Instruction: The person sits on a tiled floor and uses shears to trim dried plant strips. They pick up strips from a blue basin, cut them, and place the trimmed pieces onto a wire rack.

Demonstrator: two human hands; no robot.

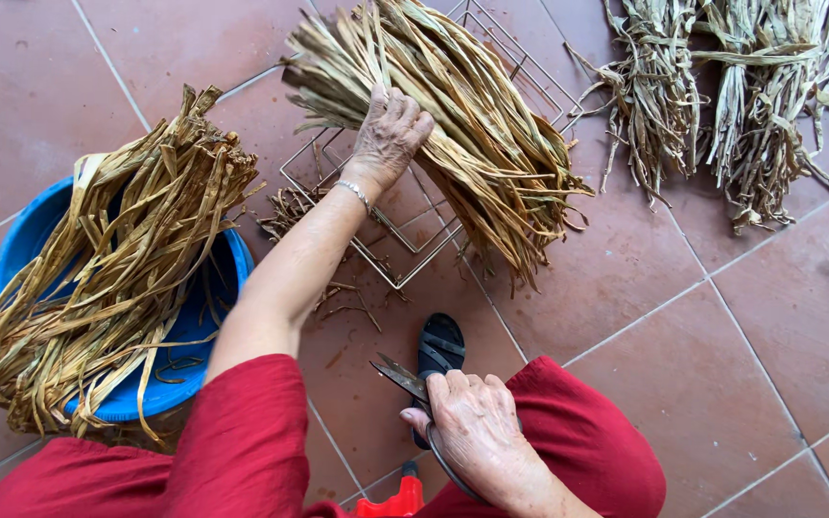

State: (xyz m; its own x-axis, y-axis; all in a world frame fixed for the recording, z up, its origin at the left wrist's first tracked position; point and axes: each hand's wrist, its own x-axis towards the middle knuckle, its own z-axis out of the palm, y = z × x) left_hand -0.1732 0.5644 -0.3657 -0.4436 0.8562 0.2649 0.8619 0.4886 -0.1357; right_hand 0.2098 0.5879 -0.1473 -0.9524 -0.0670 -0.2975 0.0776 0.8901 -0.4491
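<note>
A: Shears [405,381] sit nearest, in the right hand [477,432], fingers curled tight round the handles; the blades are slightly parted and point up-left, clear of everything.

B: And the left hand [388,134]?

A: It reaches out, palm down, fingers bent over a bundle [453,125] of dried leaves, pressing on it rather than closing round it.

B: Where does the bundle lie?

A: On a wire rack [405,240] on the floor [722,364], which is reddish tile. Its long axis runs from upper left to lower right, the loose tips fanning toward lower right past the rack's edge.

B: What else is around?

A: A blue tub [26,240] at the left, heaped with more leaves [107,278]. Farther off, at the top right, tied bunches [722,86] lie on the tiles. A black sandal [438,345] shows just beyond the shears.
</note>
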